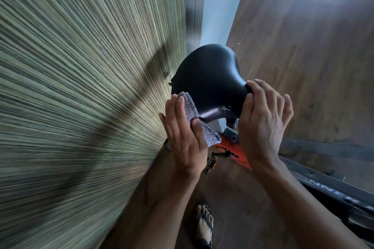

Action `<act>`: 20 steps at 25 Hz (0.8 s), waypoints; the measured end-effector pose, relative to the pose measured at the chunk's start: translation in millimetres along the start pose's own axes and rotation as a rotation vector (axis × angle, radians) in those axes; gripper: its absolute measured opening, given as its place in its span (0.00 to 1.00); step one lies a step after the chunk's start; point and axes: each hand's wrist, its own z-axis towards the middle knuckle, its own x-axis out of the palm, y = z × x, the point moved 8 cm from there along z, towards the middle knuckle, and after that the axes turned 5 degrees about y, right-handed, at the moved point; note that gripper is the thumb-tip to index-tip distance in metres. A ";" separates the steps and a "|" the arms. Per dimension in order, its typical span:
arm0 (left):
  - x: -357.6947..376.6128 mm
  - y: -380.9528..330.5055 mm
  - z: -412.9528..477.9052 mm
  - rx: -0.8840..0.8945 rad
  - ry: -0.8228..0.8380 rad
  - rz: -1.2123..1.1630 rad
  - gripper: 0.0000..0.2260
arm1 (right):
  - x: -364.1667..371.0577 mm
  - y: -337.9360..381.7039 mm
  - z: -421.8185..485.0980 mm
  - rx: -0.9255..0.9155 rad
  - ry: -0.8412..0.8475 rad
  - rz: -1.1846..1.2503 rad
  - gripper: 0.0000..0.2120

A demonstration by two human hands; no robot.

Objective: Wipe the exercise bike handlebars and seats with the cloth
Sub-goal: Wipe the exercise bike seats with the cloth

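Note:
A black bike seat [208,79] fills the middle of the head view, with a scuffed patch near its lower edge. My left hand [183,135] holds a folded grey cloth [194,115], thumb pinching it, and presses it against the seat's left side. My right hand [263,119] grips the seat's right edge, fingers curled over the rim. Below the seat shows the bike's orange-red frame [232,151].
A ribbed green-brown wall panel [81,97] stands close on the left. Wooden floor [313,46] spreads to the right. A pedal [211,164] sits below my hands. A dark frame bar [334,194] with white lettering runs at the lower right. My sandalled foot [205,226] is on the floor.

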 end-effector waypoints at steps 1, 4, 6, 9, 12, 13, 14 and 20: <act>-1.2 -0.6 1.8 -0.032 -0.024 -0.069 0.23 | 2.6 6.3 -2.5 -0.027 0.013 0.000 0.16; -4.2 -2.3 8.1 -0.099 -0.045 -0.159 0.24 | 9.9 20.1 -7.3 -0.077 0.048 -0.056 0.17; -4.8 2.2 11.7 -0.151 -0.058 -0.176 0.22 | 11.1 20.1 -6.9 -0.064 0.066 -0.057 0.18; -5.7 11.8 23.9 -0.202 -0.075 -0.202 0.21 | 11.1 18.1 -6.5 -0.061 0.076 -0.052 0.18; -7.3 29.2 35.2 -0.338 -0.040 -0.272 0.23 | 11.6 17.8 -5.3 -0.049 0.088 -0.047 0.17; -8.5 25.8 36.2 -0.329 -0.017 -0.237 0.23 | 11.0 17.5 -4.8 -0.045 0.096 -0.047 0.17; -8.9 17.1 35.8 -0.270 0.018 -0.150 0.22 | 10.2 17.5 -5.0 -0.044 0.107 -0.043 0.17; 31.2 -51.9 44.2 0.197 0.271 0.350 0.21 | -4.5 4.8 1.5 0.130 0.162 0.375 0.15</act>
